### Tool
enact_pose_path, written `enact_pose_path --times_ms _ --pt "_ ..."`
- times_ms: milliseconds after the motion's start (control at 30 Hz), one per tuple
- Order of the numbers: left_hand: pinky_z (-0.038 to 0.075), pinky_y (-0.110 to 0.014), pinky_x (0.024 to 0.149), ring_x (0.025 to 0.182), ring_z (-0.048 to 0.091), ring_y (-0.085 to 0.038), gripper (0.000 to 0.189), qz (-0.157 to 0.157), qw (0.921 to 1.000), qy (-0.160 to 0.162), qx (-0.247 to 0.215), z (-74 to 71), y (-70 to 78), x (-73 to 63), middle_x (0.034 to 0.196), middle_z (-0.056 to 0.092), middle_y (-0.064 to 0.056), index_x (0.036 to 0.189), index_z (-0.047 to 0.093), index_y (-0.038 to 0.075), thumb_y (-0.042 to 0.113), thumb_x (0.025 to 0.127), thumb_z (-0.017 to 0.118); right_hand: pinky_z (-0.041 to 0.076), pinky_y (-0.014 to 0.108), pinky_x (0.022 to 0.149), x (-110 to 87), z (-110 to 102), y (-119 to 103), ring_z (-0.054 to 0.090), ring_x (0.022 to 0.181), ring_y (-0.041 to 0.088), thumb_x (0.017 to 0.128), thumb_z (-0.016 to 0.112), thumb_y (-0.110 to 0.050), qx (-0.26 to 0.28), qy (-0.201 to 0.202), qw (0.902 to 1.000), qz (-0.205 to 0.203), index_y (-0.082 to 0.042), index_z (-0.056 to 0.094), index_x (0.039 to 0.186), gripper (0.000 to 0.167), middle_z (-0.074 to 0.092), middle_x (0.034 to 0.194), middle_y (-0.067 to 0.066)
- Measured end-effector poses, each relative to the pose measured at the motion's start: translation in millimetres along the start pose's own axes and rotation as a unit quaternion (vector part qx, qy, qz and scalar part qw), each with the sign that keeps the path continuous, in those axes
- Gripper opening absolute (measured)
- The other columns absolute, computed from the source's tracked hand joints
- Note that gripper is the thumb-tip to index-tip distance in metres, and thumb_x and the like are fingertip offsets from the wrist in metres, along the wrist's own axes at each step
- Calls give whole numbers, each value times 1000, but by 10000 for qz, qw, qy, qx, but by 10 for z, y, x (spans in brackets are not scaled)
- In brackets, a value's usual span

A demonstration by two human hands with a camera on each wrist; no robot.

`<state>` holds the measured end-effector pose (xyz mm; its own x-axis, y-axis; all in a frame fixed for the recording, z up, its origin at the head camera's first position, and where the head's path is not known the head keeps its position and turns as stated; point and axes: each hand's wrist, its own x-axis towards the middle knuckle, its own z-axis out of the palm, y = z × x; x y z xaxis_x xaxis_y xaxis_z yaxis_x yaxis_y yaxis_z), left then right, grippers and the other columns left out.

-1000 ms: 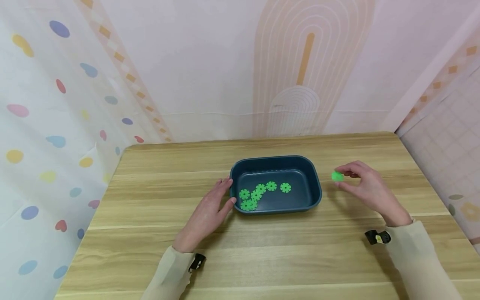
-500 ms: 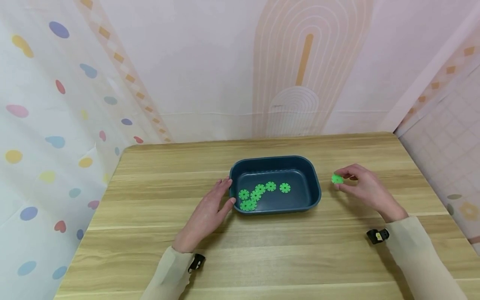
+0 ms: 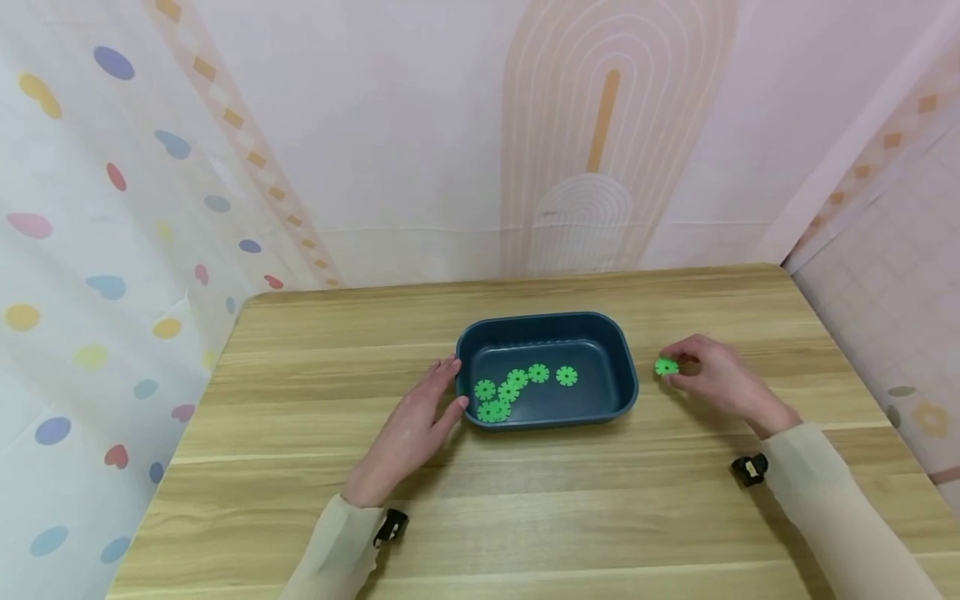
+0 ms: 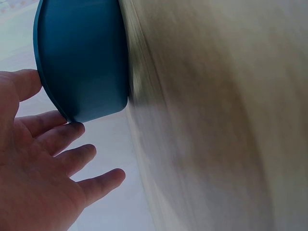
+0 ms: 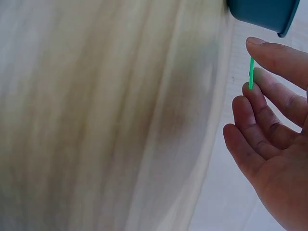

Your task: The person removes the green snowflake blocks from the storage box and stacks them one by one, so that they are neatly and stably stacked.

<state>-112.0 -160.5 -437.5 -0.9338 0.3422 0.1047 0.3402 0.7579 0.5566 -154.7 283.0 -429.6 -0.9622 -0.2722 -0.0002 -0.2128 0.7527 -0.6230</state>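
Observation:
My right hand [image 3: 723,382] pinches a flat green notched disc [image 3: 666,367] between thumb and fingertips, over the table right of a dark teal basin [image 3: 570,406]. In the right wrist view the disc [image 5: 251,74] shows edge-on. Several matching green discs [image 3: 566,376] lie on the basin's floor, mostly toward its left, some overlapping. My left hand [image 3: 412,425] rests against the basin's left end. The left wrist view shows its thumb and fingertips [image 4: 76,127] touching the basin's rim [image 4: 50,94], with the other fingers loosely extended.
A wood-grain table [image 3: 570,517] lies beneath everything. A patterned curtain [image 3: 405,150] hangs behind it and along both sides. Small black wrist devices [image 3: 750,469] sit at both cream sleeves [image 3: 810,467].
My right hand has lowered slightly toward the table with the disc, which now shows more of its face. The left hand has stayed at the basin. The head view has shifted a little.

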Motion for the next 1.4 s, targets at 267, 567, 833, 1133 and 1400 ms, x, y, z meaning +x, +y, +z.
enact_pose_path --times_ms 267,567,833,1133,1400 --pt "31 -55 121 153 29 -35 59 24 10000 -13 -9 -8 0 2 165 36 -13 158 40 2 31 109 56 54 49 89 35 24 15 64 100 30 91 80 -10 -177 -232 9996 -7 4 70 120 33 68 115 18" --pt "31 -54 121 153 30 -34 59 -10 10000 5 -51 -7 0 -9 165 36 -11 158 40 3 31 109 56 55 48 87 60 19 52 64 98 29 91 79 -9 -351 -338 9987 -113 3 72 116 29 69 110 15" --pt "30 -55 121 153 30 -34 59 46 10000 10 -53 -5 -4 0 165 36 -12 158 40 2 32 109 56 55 47 87 60 13 90 65 98 29 90 79 -8 -356 -370 9986 -143 3 72 115 28 69 108 13" --pt "31 -54 121 153 31 -34 59 55 10000 9 -82 -4 -13 8 165 36 -12 158 40 2 31 109 56 55 46 85 71 -3 143 65 95 28 90 79 -6 -385 -369 9985 -154 4 71 113 27 69 104 12" --pt "30 -54 121 153 30 -34 60 24 10000 -8 -95 0 -20 5 165 36 -12 158 40 3 31 109 56 56 44 82 46 -37 155 65 92 27 88 81 -4 -376 -321 9985 -239 5 71 112 27 69 102 13"
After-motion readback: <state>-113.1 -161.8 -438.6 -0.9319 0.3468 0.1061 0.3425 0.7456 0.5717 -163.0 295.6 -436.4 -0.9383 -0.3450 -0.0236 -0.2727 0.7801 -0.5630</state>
